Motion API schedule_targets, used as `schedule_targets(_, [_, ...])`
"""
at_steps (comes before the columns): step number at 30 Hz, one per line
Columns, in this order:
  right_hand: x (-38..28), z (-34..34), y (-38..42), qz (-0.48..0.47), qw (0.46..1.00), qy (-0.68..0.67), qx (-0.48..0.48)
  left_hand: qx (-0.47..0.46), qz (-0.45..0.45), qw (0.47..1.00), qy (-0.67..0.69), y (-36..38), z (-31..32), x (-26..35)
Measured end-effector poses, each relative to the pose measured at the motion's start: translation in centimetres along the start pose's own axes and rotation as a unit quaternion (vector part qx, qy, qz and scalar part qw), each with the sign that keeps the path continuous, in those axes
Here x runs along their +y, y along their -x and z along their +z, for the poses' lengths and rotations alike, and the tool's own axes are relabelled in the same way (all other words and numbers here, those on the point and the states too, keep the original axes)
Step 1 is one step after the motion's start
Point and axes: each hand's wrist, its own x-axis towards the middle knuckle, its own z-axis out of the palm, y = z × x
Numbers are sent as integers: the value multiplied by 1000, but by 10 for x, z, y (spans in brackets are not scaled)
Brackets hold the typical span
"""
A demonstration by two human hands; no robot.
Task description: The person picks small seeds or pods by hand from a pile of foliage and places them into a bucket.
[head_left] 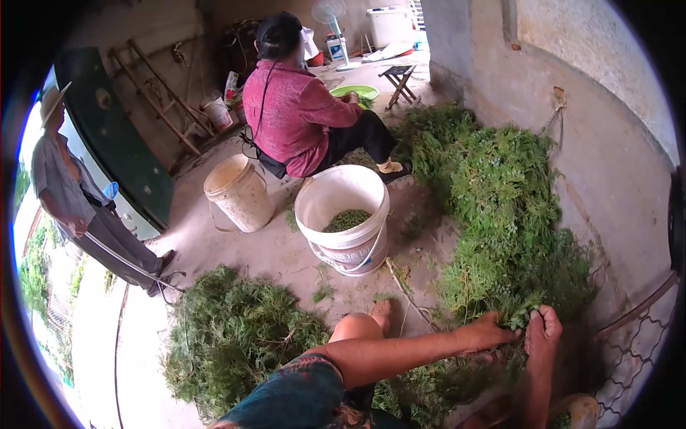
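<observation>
My left hand (489, 333) reaches across from the lower middle, its fingers closed on a green leafy sprig (523, 312). Close beside it on the right, my right hand (543, 329) pinches the same sprig near its top. Any small fruit between the fingers is too small to make out. Just beyond both hands lies a large heap of cut evergreen branches (504, 186) along the wall. Ahead of my knee stands a white bucket (343, 187) with small green berries (346, 220) in its bottom.
A second heap of branches (239, 336) lies to my left. Behind the white bucket is a dirty cream bucket (239, 193). A person in a pink top (293, 118) sits beyond, a hand at a green basin (357, 91). Another person (86, 193) stands at the left doorway. A folding stool (398, 82) is farther back.
</observation>
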Motion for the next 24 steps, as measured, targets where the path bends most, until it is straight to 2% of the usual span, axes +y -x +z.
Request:
schedule_targets(1, [0, -1, 0, -4, 1000, 8, 14, -1, -1, 1000, -1, -2, 0, -3])
schedule_targets(3, [-1, -2, 0, -8, 999, 16, 28, -8, 58, 997, 47, -3, 0, -3])
schedule_targets(6, [0, -5, 0, -3, 1000, 25, 18, 39, 19, 999, 20, 11, 5, 14])
schedule_targets(9, [16, -11, -4, -18, 998, 53, 20, 42, 52, 998, 20, -10, 4, -8])
schedule_targets(11, [25, -14, -5, -119, 981, 149, 27, 40, 38, 998, 0, -12, 4, -10])
schedule_targets(12, [21, -11, -3, -119, 981, 148, 28, 38, 26, 999, -22, -9, 3, -6])
schedule_targets(14, [5, -3, 4, -30, 998, 25, 55, 43, 3, 996, -74, 5, 5, 11])
schedule_targets(16, [-4, -7, 5, -18, 999, 36, 33, 49, -18, 991, -126, 8, 6, 15])
schedule_targets(18, [-1, -10, 4, -6, 999, 47, 10, 31, 27, 992, -120, 8, 8, 10])
schedule_targets(21, [15, -14, 0, -57, 993, 102, 32, 18, 56, 997, -40, -4, 8, -2])
schedule_targets(23, [11, -10, -2, -187, 955, 221, 64, 8, 59, 998, -15, 0, 6, 2])
schedule_targets(24, [9, -10, -2, -185, 955, 221, 69, 1, 62, 998, 11, 3, 7, 6])
